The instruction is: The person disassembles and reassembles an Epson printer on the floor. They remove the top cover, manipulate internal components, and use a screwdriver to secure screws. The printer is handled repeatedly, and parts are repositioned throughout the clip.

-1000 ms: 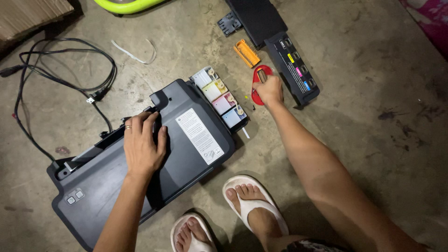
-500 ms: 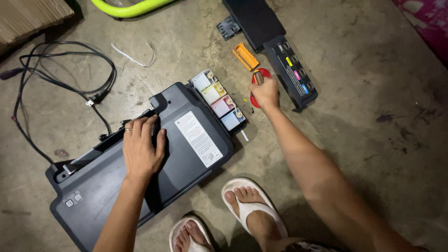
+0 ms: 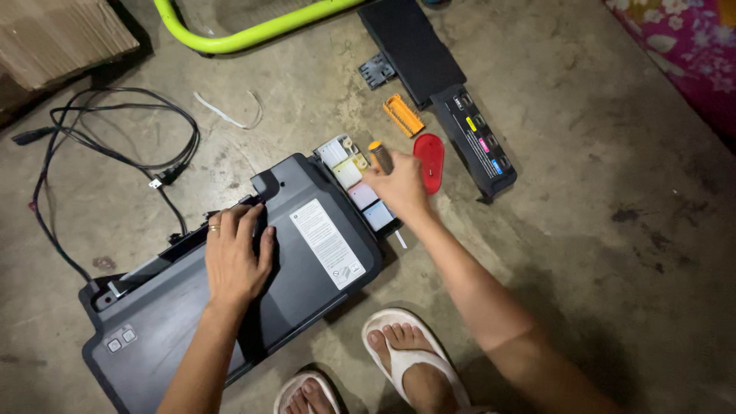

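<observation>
- Bare concrete floor, dusty; printer lies flat on it by my feet.
- My left hand rests spread on the lid, gripping nothing.
- My right hand is closed round a screwdriver over the ink tanks.
- Risk: a slipped tip could puncture a tank; grit may enter.

Floor at 3 o'clock is wide open; red lid and black cover crowd 1 o'clock, cables at 10.
</observation>
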